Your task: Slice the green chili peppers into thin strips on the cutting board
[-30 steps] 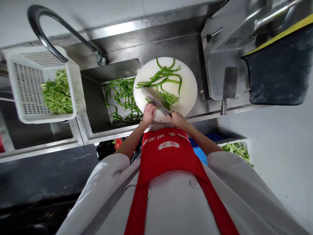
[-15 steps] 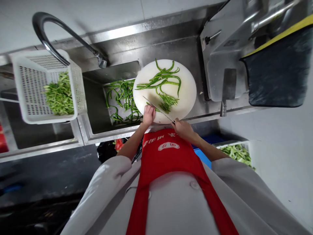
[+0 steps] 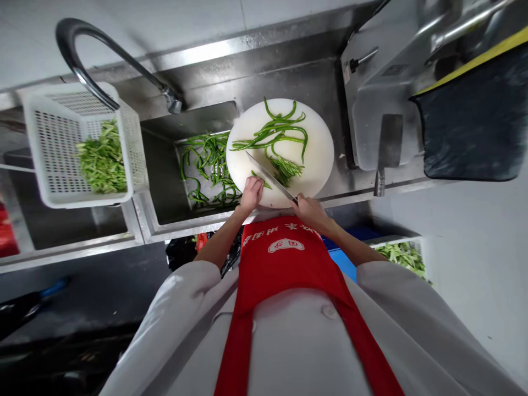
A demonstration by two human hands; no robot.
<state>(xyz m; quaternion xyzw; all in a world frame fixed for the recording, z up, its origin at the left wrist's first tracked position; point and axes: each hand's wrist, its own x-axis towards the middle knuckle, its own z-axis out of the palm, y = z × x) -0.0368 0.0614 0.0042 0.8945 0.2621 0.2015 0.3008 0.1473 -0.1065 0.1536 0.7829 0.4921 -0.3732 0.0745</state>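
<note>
Knife [image 3: 270,177] clenched in the right hand [image 3: 309,209] slants beside the left hand [image 3: 251,191], whose curled fingers pin a green pepper [image 3: 261,180] down.

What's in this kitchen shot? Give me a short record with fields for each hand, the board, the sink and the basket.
left hand: fingers curled on the cutting board, pressing a pepper piece beside the blade
right hand: grips the knife by its handle, blade slanting across the board
board: round, white; whole green peppers on the far half, chopped pile by the blade
sink: left of the board, holds more whole peppers
basket: white, slotted, holds cut greens
faucet: arches over the basket
</note>
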